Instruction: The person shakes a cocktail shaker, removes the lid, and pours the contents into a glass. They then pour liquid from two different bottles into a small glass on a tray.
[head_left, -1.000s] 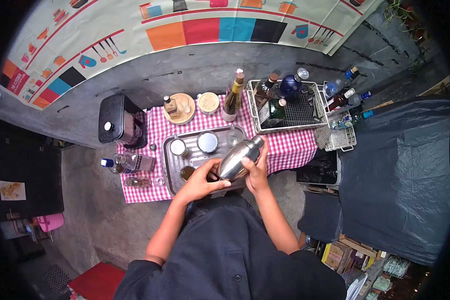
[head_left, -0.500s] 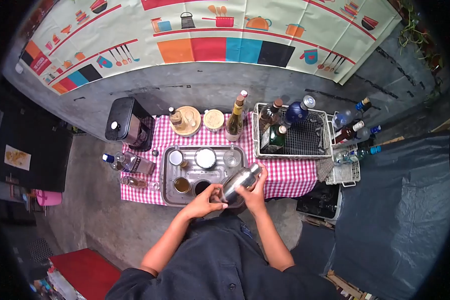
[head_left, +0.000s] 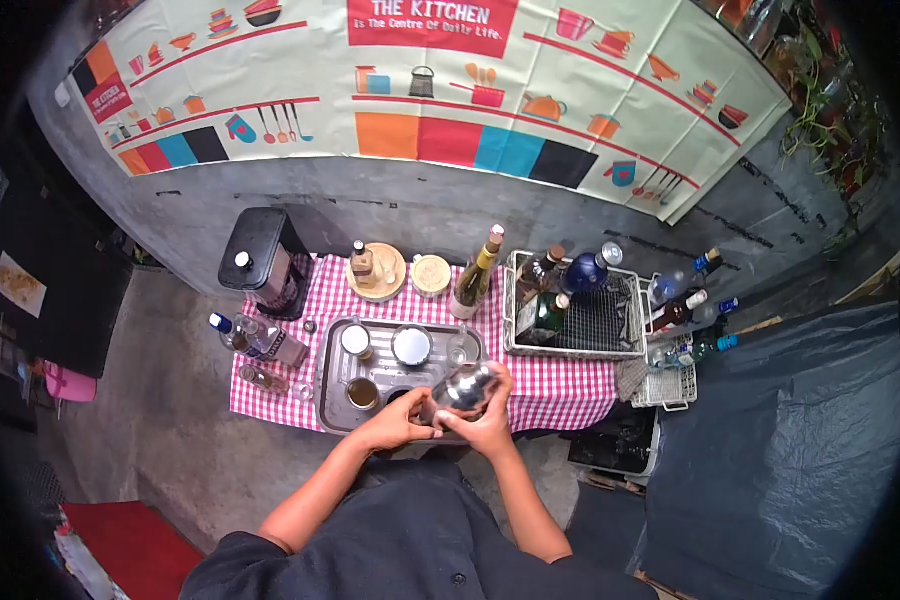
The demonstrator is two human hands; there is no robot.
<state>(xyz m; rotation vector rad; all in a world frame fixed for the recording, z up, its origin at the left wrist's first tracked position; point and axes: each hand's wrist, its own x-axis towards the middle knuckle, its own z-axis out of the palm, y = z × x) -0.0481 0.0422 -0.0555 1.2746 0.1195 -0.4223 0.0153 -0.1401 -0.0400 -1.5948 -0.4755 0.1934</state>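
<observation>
A shiny metal cocktail shaker [head_left: 464,389] is held tilted over the front right part of a metal tray [head_left: 332,408]. My right hand [head_left: 488,422] wraps round the shaker's side and upper end. Closed on its lower left end is my left hand [head_left: 398,424], fingers and thumb pressed against the metal. The shaker's far end is partly hidden and a little blurred. Below, on the tray, stand a mug of brown liquid [head_left: 361,393], a jar with a white top [head_left: 411,345], a smaller lidded jar [head_left: 355,340] and a clear glass [head_left: 462,349]. A dark cup is mostly covered by my left hand.
A white wire basket of bottles [head_left: 511,330] stands right of the tray, more bottles [head_left: 673,312] beyond it. A yellow-necked bottle [head_left: 477,275] and wooden boards [head_left: 377,290] sit behind. At left are a black-lidded dispenser [head_left: 255,262] and several bottles [head_left: 270,340].
The shaker has turned in my hands, its narrow top no longer showing clearly. My right hand has shifted down and left along it. The whole view has tilted upward.
</observation>
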